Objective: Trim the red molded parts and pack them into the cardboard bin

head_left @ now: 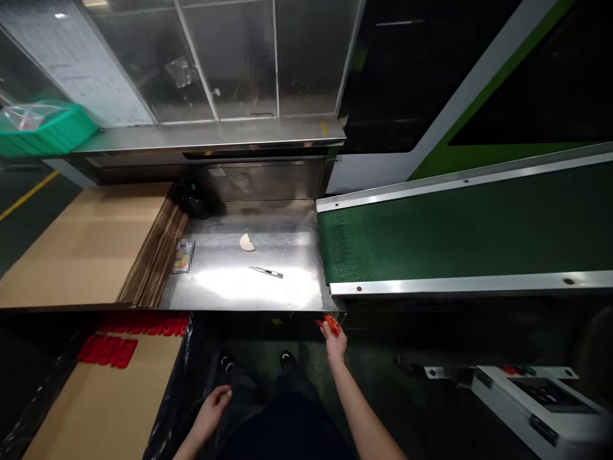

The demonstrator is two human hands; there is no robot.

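Note:
My right hand (336, 345) is closed on a small orange-red plastic piece (331, 324), held just below the front edge of the metal worktable. Its exact shape is partly hidden by the fingers. Low in front of my body hangs my left hand (214, 410), its fingers curled together and nothing visible in them. On the metal table (220, 291) lie a utility knife (266, 272) and a pale half-round piece (247, 243). To the left, rows of flat red plastic parts (109, 351) rest on a cardboard sheet (100, 402) inside a box lined with black plastic.
A green conveyor belt (460, 223) with metal side rails joins the table on the right. Stacked cardboard sheets (90, 236) cover the table's left end. A green bin (52, 131) stands on the upper shelf (215, 133). A control box (536, 409) is at lower right.

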